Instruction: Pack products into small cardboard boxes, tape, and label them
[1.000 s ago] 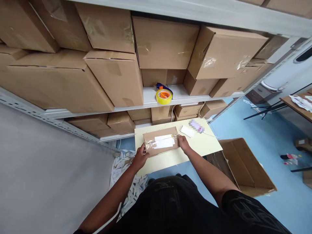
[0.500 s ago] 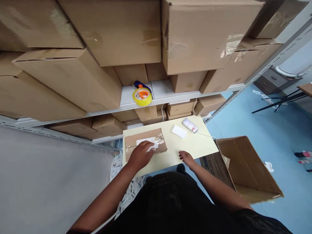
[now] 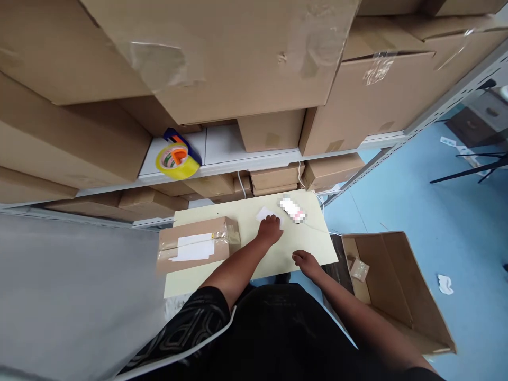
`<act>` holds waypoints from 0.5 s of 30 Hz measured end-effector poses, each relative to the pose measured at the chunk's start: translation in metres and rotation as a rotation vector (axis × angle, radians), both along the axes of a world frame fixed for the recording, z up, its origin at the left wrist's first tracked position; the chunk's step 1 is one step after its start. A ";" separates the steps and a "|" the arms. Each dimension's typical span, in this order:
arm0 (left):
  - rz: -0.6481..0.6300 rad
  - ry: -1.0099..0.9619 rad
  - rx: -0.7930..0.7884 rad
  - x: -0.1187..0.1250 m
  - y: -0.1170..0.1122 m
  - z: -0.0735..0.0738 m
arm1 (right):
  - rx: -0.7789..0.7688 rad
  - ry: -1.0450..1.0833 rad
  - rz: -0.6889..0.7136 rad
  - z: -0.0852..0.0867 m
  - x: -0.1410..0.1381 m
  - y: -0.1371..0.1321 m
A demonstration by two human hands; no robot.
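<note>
A flat brown parcel [image 3: 196,244] with a white label and clear tape lies at the left end of the small pale-yellow table [image 3: 254,259], overhanging its edge. My left hand [image 3: 270,231] has crossed to the table's far middle and rests with its fingers down on a white paper slip [image 3: 265,214]. Just right of the slip lies a small blurred white object [image 3: 292,209] with a thin cord. My right hand [image 3: 306,261] rests near the table's front right edge, its fingers loosely curled with nothing in them.
Metal shelving packed with cardboard boxes [image 3: 222,58] looms close over the table. A yellow tape roll in a dispenser [image 3: 177,159] sits on the shelf. An open cardboard box [image 3: 392,286] stands on the blue floor at right. Paper scraps lie on the floor.
My left hand let go of the parcel, now at the table's left end, and reached across to the white slip. The right hand stayed near the front edge. The view shifted left.
</note>
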State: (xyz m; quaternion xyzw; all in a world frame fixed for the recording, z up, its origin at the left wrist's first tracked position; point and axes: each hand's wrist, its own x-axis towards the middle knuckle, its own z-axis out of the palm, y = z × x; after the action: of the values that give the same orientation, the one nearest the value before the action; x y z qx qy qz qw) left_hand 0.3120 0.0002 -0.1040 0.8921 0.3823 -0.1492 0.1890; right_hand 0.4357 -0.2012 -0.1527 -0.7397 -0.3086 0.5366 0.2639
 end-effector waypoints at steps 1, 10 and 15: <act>0.006 0.021 -0.003 0.004 0.000 -0.007 | -0.009 0.008 0.001 -0.001 0.003 -0.002; 0.091 0.089 -0.075 0.004 0.001 -0.031 | -0.057 0.026 0.102 -0.014 0.019 -0.018; 0.140 0.101 -0.107 0.000 0.008 -0.028 | -0.019 0.015 0.130 -0.013 0.025 0.002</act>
State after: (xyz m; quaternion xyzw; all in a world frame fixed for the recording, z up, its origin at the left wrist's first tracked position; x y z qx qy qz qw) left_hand 0.3121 0.0077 -0.1316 0.8432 0.4442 -0.2007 0.2270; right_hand 0.4611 -0.1993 -0.1655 -0.7165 -0.3491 0.5610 0.2238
